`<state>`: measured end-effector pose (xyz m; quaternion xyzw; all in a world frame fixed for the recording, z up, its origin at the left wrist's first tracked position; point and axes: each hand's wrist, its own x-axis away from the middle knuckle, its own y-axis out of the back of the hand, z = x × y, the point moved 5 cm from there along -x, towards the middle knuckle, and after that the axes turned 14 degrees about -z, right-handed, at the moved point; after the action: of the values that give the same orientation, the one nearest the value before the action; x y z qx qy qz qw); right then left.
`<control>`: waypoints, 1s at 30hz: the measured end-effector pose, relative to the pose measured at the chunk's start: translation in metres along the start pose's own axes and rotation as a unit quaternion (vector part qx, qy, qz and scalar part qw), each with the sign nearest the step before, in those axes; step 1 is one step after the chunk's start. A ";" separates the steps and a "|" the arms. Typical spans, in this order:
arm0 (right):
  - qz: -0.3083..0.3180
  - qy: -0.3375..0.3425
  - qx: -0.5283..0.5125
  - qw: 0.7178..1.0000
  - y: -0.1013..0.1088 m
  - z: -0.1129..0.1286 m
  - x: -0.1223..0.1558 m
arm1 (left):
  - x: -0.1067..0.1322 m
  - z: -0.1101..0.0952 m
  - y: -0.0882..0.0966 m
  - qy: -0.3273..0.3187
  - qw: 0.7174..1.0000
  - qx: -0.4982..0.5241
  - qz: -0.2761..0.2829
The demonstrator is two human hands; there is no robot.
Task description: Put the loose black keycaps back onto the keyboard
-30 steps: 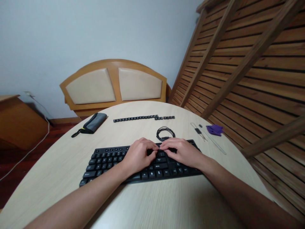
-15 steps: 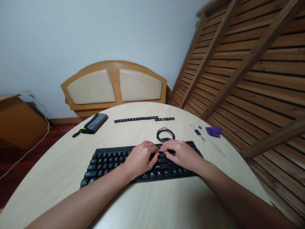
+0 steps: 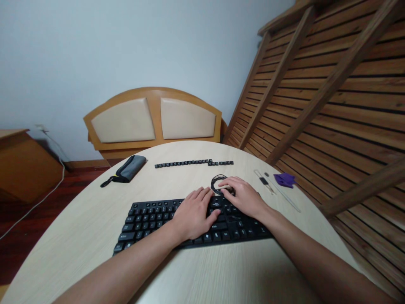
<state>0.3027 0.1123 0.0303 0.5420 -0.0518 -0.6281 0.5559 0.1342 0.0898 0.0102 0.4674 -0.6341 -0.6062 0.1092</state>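
A black keyboard (image 3: pixel 148 217) lies on the round pale wooden table (image 3: pixel 221 274) in front of me. My left hand (image 3: pixel 193 213) rests flat on its middle keys with the fingers stretched out. My right hand (image 3: pixel 243 196) reaches over the keyboard's far edge, and its fingertips touch the coiled black cable (image 3: pixel 217 182) just behind the keyboard. The fingers of that hand are slightly curled and I cannot see whether they grip the cable.
A row of loose black keycaps (image 3: pixel 193 162) lies across the far part of the table. A grey pouch (image 3: pixel 128 169) sits far left. At the right lie a wire keycap puller (image 3: pixel 264 181), a thin rod (image 3: pixel 286 198) and a purple cloth (image 3: pixel 284 179). A wooden headboard (image 3: pixel 153 120) and slatted wooden frame (image 3: pixel 332 101) stand behind.
Both hands were pressed together over one spot on the keyboard. Now the left hand lies flat and the right hand has moved forward onto the coiled cable.
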 end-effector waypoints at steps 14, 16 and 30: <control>0.102 0.025 0.212 0.972 -0.068 -0.046 -0.075 | -0.001 0.002 -0.003 -0.002 1.000 0.027 0.010; 0.098 0.021 0.220 0.970 -0.074 -0.045 -0.078 | -0.001 0.001 -0.002 -0.001 1.000 0.027 0.011; 0.070 0.014 0.136 0.988 -0.024 -0.003 -0.037 | -0.002 -0.003 0.008 -0.009 0.997 0.069 -0.020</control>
<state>0.2819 0.1514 0.0358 0.6160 -0.1672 -0.5672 0.5204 0.1338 0.0879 0.0183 0.4811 -0.6656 -0.5675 0.0592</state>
